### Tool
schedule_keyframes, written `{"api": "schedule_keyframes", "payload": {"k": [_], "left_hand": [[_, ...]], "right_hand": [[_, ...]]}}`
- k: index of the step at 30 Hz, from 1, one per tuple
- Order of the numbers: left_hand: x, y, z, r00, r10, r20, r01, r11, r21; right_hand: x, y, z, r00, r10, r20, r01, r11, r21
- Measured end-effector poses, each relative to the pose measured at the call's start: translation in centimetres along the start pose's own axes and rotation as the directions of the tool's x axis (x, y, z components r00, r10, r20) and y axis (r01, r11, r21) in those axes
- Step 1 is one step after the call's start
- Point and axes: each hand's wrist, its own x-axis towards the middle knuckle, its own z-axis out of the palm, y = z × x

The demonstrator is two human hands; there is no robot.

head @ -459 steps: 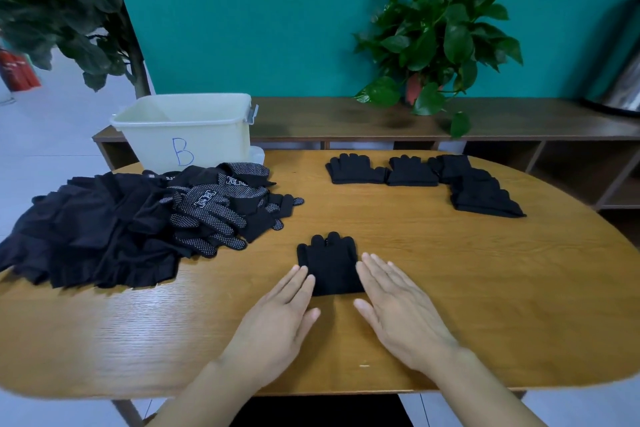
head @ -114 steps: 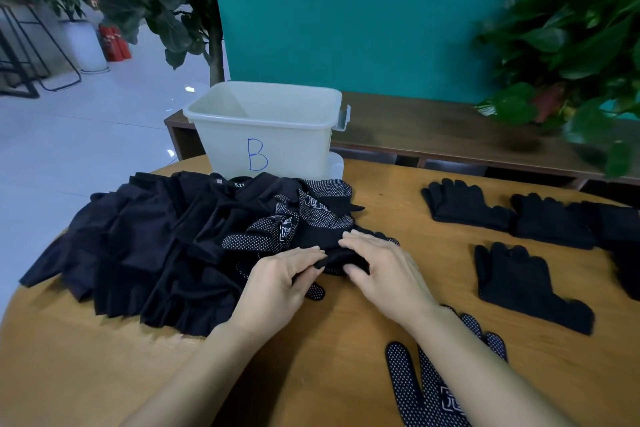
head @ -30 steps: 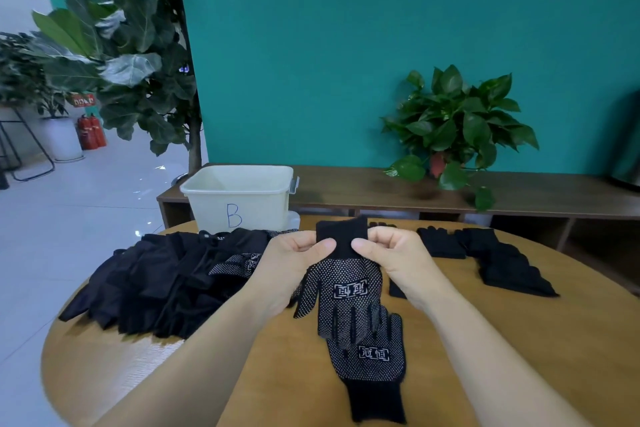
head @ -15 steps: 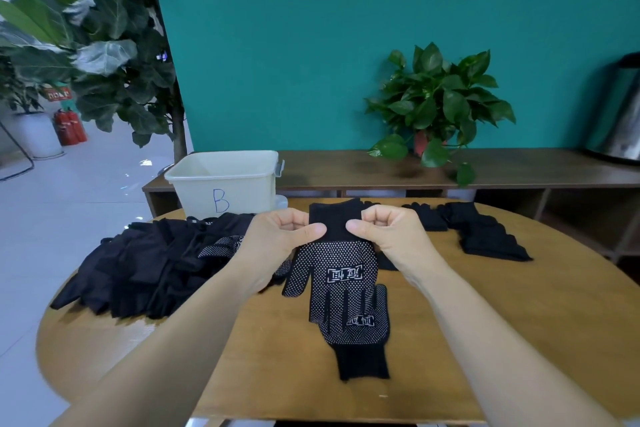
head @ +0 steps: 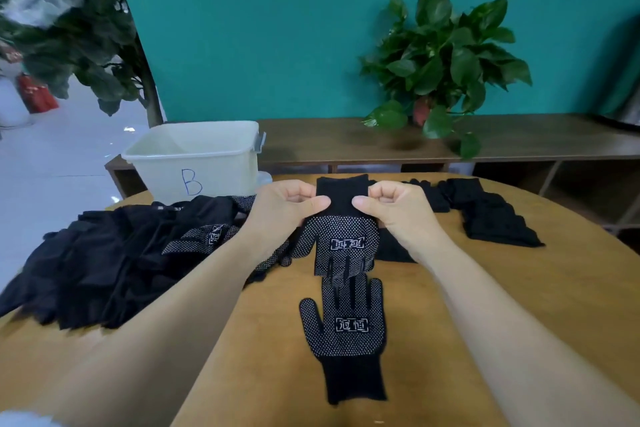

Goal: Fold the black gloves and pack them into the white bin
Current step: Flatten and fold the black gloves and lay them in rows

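- A dotted black glove (head: 341, 243) hangs cuff-up and fingers-down over the table (head: 519, 305), palm side with its white dots and logo facing the camera.
- The left hand (head: 282, 206) pinches the left edge of the cuff, thumb in front and fingers curled behind.
- The right hand (head: 398, 206) pinches the right edge of the same cuff in the same way, so the cuff is stretched flat between the two hands.
- The hanging glove's fingertips overlap the fingertips of a second glove (head: 346, 329), which lies flat on the table, dots up, fingers pointing away and cuff toward the person.
- To the left, a pile (head: 104, 253) of loose black gloves covers that side of the table; a few dotted palms show at its near right edge, just beside the left forearm.
- At the far right of the table, folded gloves (head: 491, 215) lie in a row that bends toward the person; part of the row is hidden behind the right hand.
- The bin (head: 197, 159) stands at the far left edge of the table behind the pile, with a blue letter B on its front; what I can see of its inside holds no gloves.
- Beyond the table runs a low wooden shelf (head: 519, 139) against a teal wall, with a leafy plant (head: 443, 59) on it.
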Motion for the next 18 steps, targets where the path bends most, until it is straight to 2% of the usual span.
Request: {"api": "schedule_keyframes", "payload": {"k": [8,18], "left_hand": [[4.9,-1.6,1.3,1.0,-0.022,0.012,0.021,0.997,0.076],[3.1,-4.5,1.3,0.998,-0.031,0.063,0.023,0.993,0.118]], "right_hand": [[4.0,2.8,-1.0,0.999,0.033,-0.032,-0.035,0.998,-0.061],[1.9,5.6,-1.3,0.997,0.07,0.018,-0.068,0.991,-0.118]]}}
